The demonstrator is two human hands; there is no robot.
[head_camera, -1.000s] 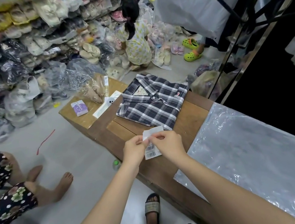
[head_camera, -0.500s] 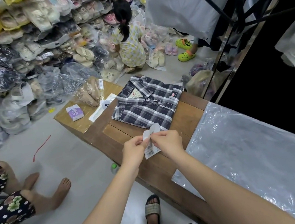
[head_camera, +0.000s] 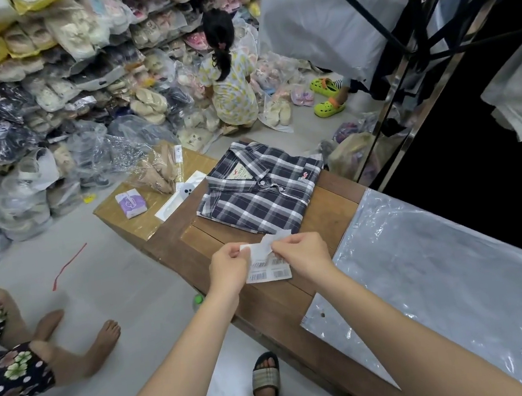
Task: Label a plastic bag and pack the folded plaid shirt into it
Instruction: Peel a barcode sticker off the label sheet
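I see both hands over the brown wooden table [head_camera: 331, 208]: left hand [head_camera: 228, 271] pinches the white barcode sticker sheet [head_camera: 268, 269]; right hand [head_camera: 303, 255] pinches its peeling top strip. Folded navy-and-white plaid shirt [head_camera: 261, 187] lies at 12 o'clock, apart. Clear plastic bag [head_camera: 448, 275] lies flat at 4 o'clock.

Folded plaid shirt [head_camera: 260, 187] (collar up), flat plastic bag [head_camera: 449, 282]

You get even, bright overhead light with soft shadows; glare streaks the plastic bag [head_camera: 448, 278], edges bow from the wide lens, focus is sharp.
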